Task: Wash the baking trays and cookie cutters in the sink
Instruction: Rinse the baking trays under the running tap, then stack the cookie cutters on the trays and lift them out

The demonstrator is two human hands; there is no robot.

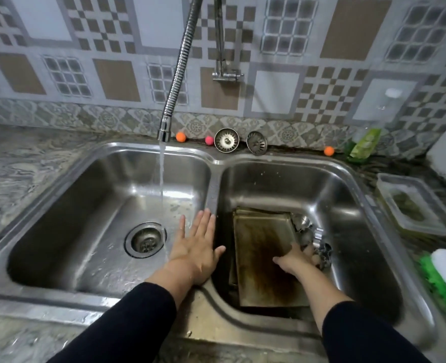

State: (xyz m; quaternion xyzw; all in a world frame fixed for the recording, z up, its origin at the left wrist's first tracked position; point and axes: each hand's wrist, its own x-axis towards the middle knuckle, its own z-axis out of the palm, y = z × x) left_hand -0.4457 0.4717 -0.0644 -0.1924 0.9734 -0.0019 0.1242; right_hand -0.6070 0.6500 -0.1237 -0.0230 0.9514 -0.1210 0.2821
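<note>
— Right hand (296,259) reaches down into the right basin, fingers curled at the right edge of the stained, browned rectangular metal baking tray (265,258), beside the shiny metal cookie cutters (313,241). Whether it grips the tray edge or a cutter, I cannot tell. Left hand (198,247) lies flat, fingers straight, on the divider of the stainless steel double sink (211,179), holding nothing.

— What might go wrong?

— Water from the flexible chrome faucet (176,82) runs into the left basin, well apart from the trays. Lifting a greasy tray across with wet fingers, I'd judge it could slip and clatter down onto the cutters.

— Counts?

— At least two trays stacked, judging by the edges. Cutters form a heap, number unclear. Two loose metal sink strainers (226,140) lean at the wall, along with two orange balls (180,137) and one pink ball (209,140).
</note>
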